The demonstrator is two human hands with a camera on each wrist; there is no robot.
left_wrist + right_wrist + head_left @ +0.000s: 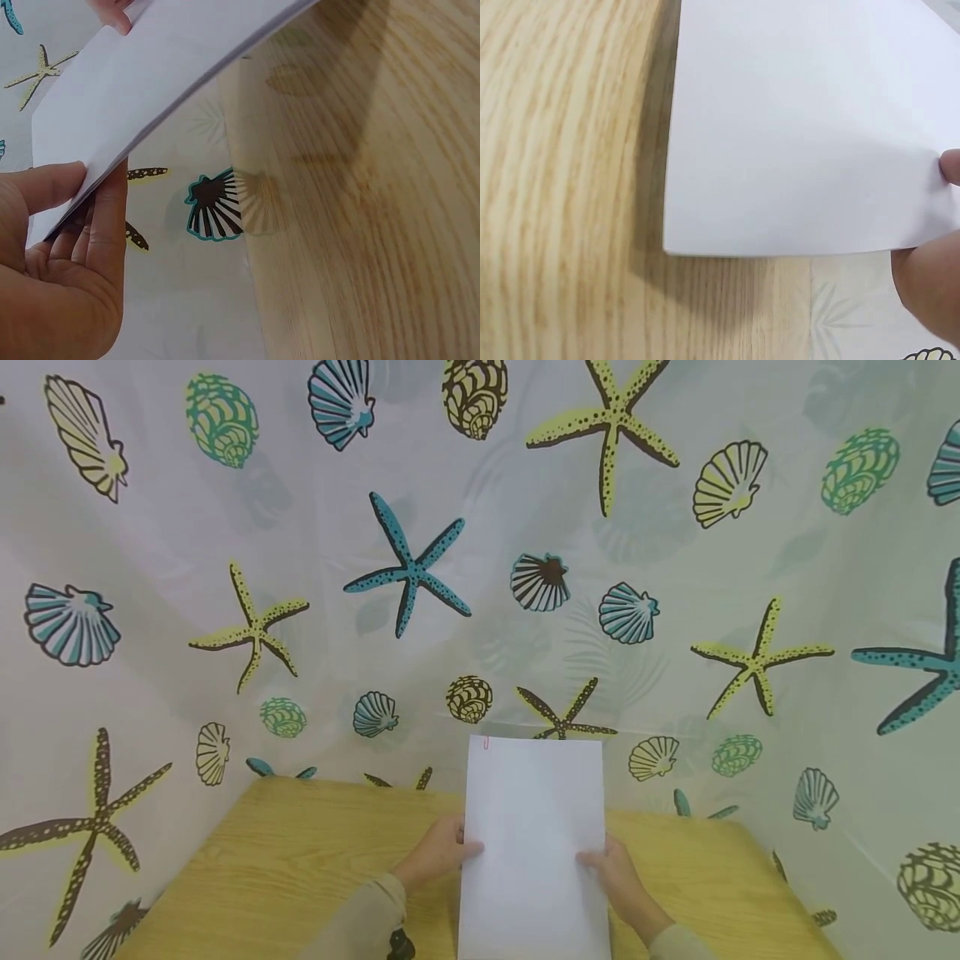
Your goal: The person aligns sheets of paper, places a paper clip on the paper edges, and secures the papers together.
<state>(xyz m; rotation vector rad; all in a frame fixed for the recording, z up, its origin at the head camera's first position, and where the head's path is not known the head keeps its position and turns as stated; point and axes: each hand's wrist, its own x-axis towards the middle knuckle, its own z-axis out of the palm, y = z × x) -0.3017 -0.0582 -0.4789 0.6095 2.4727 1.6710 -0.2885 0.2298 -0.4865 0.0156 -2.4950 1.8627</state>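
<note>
A stack of white paper [534, 852] is held up, tilted, over the table, with a small red paper clip [486, 743] on its top edge near the left corner. My left hand [441, 850] grips the stack's left edge, thumb on the front face and fingers behind, as the left wrist view shows with the paper [157, 67] between thumb and curled fingers. On the opposite edge, my right hand [618, 877] pinches the stack, thumb on top. The right wrist view shows the thumb [951, 166] pressing the sheet's face, the other fingers mostly hidden beneath.
The light wooden table [300, 843] spreads on both sides of the paper, which casts a shadow on it. Behind and beside the table hangs a pale curtain [480, 652] printed with starfish and shells. A dark object [401, 945] sits at my left wrist.
</note>
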